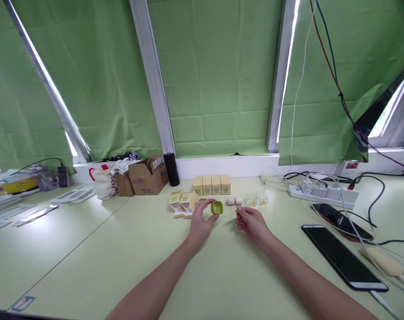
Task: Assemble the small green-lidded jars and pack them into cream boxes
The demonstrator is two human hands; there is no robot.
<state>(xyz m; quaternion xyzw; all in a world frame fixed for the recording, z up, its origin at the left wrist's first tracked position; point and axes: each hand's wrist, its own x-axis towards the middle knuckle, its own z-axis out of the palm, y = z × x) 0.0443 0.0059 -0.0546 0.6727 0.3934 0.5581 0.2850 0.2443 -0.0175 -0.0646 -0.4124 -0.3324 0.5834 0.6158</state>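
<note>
Left hand (202,224): thumb and fingers are clamped on a small green cup (217,207) at the middle of the table (89,266), its open side tipped toward the near edge.
Right hand (251,221): fingertips pinched together on a yellow piece (235,212) — too small to make out — just right of the green cup and apart from it.
Far side: four small boxes (211,185) stand in a row; two opened cartons (183,202) lie to their near left.
Right of the cup: two pale rolls (234,201), then two clear cups (256,199).
Drop risk: so slight a pinch could lose the yellow piece if the fingertips slip.
Squeeze risk: pressing too hard at the rim could twist the green cup loose.
Knock risk: a careless right knuckle could tip the rolls or the clear cups.
</note>
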